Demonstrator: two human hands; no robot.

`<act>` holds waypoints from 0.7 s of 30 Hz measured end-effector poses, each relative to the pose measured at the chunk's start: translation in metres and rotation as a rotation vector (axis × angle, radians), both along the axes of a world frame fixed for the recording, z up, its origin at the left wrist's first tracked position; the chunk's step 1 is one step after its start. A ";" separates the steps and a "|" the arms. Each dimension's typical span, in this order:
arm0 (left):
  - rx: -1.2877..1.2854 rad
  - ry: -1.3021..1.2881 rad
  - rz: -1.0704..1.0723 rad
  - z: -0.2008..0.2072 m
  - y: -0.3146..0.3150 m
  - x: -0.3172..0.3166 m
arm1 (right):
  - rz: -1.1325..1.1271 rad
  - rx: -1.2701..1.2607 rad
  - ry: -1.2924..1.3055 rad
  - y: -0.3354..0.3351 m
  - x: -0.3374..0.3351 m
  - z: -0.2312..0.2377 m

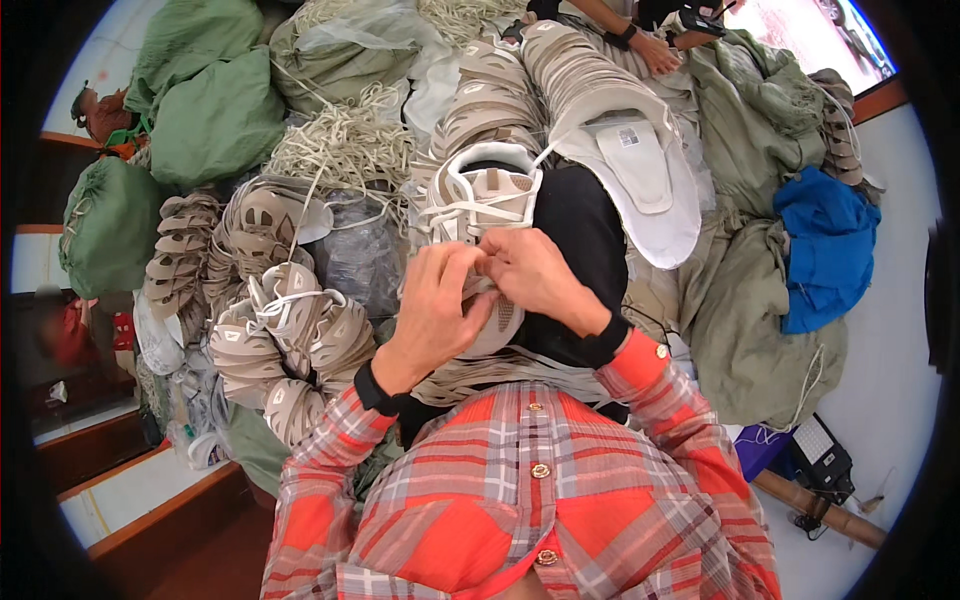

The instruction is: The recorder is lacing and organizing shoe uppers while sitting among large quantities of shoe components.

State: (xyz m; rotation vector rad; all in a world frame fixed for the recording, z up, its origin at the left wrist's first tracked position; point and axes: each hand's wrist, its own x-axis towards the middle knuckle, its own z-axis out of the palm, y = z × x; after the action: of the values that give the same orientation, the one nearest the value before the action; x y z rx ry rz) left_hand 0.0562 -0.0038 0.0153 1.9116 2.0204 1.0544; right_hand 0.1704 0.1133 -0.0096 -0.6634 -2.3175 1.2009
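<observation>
A beige and white shoe upper (pixel 500 185) lies across my lap, its collar facing away from me. White shoelace (pixel 470 213) zigzags over its tongue and runs down to my fingertips. My left hand (pixel 432 315) is closed at the lower lacing, thumb and fingers bent together on the lace. Against it, my right hand (pixel 540 275) pinches at the same spot from the right. The exact grip is partly hidden by the fingers. Below the hands shows the toe part of the upper, with brown mesh.
Nested shoe uppers (pixel 590 75) reach away ahead. Several laced uppers (pixel 290 320) sit at left, near a tangle of white laces (pixel 345 150). Green sacks (pixel 215 115) stand at far left; a blue cloth (pixel 825 245) lies at right. Another person's hand (pixel 655 52) is at the top.
</observation>
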 end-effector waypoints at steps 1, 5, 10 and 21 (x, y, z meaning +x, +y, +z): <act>-0.008 0.036 -0.027 -0.010 -0.002 -0.006 | 0.044 -0.231 -0.105 0.006 -0.001 0.008; 0.041 0.004 0.024 -0.019 -0.006 0.000 | -0.005 0.361 -0.277 0.013 0.018 0.008; 0.008 0.188 0.015 -0.009 -0.008 -0.005 | -0.518 0.453 -0.189 0.071 0.142 0.066; -0.220 0.577 -0.234 0.019 0.016 -0.013 | 0.013 -1.300 1.102 0.064 0.070 0.053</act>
State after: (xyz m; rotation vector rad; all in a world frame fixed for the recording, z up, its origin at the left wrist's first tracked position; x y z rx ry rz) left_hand 0.0432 0.0122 0.0347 2.4381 1.9787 0.2203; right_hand 0.2403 0.1772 0.0436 -0.1746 -0.4921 2.2266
